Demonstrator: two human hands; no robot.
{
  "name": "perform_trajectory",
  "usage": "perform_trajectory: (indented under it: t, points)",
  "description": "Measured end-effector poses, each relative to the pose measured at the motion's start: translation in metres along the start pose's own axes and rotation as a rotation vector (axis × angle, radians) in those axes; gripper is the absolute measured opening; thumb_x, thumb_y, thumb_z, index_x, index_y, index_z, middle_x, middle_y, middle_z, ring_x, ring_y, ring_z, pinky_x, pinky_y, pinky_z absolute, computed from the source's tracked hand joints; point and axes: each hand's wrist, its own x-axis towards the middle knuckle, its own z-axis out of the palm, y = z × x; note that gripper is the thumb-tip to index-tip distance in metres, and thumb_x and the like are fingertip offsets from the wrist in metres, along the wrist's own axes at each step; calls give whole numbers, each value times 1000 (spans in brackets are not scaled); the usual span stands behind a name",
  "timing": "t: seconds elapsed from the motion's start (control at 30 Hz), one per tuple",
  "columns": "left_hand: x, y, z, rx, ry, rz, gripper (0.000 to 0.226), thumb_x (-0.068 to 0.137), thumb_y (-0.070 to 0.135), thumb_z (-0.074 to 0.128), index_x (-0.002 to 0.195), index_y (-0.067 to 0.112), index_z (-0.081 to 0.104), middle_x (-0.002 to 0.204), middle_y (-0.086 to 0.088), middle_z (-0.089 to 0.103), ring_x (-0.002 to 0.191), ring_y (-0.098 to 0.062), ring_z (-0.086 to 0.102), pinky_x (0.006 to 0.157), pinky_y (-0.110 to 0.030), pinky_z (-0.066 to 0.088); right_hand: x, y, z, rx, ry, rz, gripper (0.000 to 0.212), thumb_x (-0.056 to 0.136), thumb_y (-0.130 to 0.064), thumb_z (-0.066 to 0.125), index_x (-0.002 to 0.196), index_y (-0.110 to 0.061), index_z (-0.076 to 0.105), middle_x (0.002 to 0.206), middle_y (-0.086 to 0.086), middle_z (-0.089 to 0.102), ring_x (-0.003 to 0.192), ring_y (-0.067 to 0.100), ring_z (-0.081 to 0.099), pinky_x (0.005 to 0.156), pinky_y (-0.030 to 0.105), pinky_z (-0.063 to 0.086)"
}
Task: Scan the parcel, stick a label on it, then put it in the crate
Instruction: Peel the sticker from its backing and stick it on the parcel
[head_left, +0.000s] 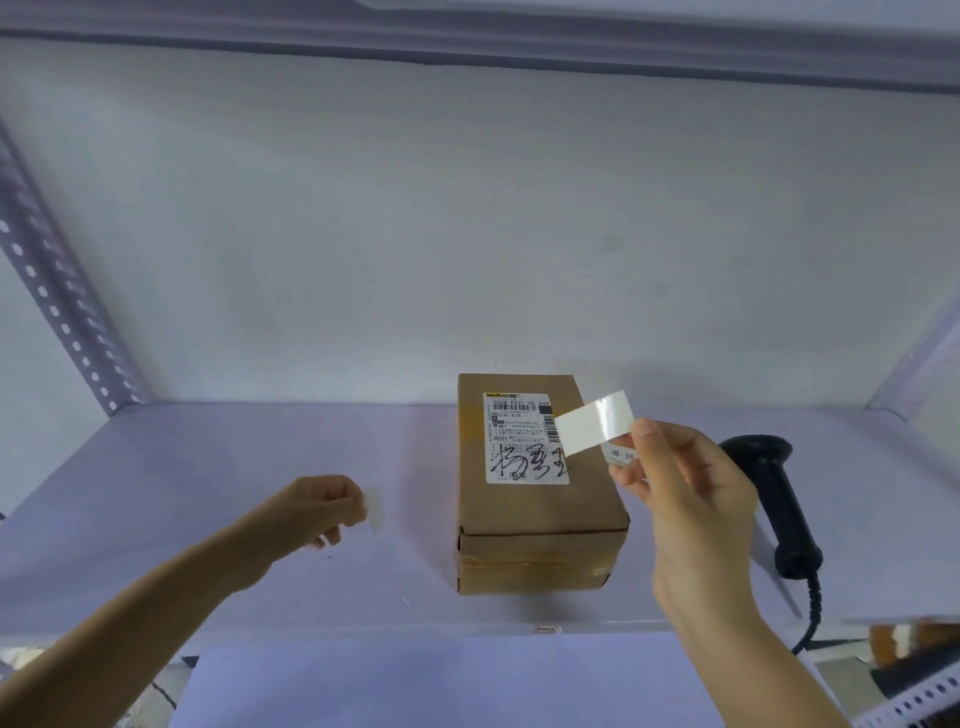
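A brown cardboard parcel (540, 525) lies on the white shelf (260, 467), its top bearing a printed shipping label (522, 441) with a barcode and black handwriting. My right hand (691, 488) hovers at the parcel's right edge and pinches a blank white label strip (597, 422) that juts out over the shipping label. A second small paper with printed characters shows under its thumb. My left hand (322, 506) is to the left of the parcel, apart from it, fingers closed on a small pale scrap (375, 512), blurred. A black handheld scanner (779, 499) lies right of the parcel.
The scanner's coiled cable (810, 608) drops over the shelf's front edge at the right. Perforated metal uprights (57, 291) frame the shelf on both sides, and another shelf board runs overhead. No crate is in view.
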Motion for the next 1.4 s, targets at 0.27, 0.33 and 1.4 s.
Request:
perform_trajectory:
  t: [0.27,0.33,1.4]
  points:
    - [23,-31,-8,410,63,-34,20,84,12,64,65,17,66,65,1,63,58,-10,55,55,-19,44,-6,10,3,-122,-59,-15,18,86,-25,67,71,-31,74,62,-6,69,55,8,57,81,56,54]
    - [20,-21,-11,702,133,8,12,84,17,60,76,19,68,86,-3,70,82,-18,63,75,-24,50,-6,11,3,-146,-62,-19,18,87,-24,67,71,-30,74,62,-4,68,56,9,56,81,59,53]
    - [-58,134,68,-308,-32,429,23,88,27,62,72,29,79,60,16,70,53,3,53,58,-7,48,-15,16,27,-824,30,-990,21,86,-22,67,68,-11,69,69,-2,67,60,22,55,40,26,40]
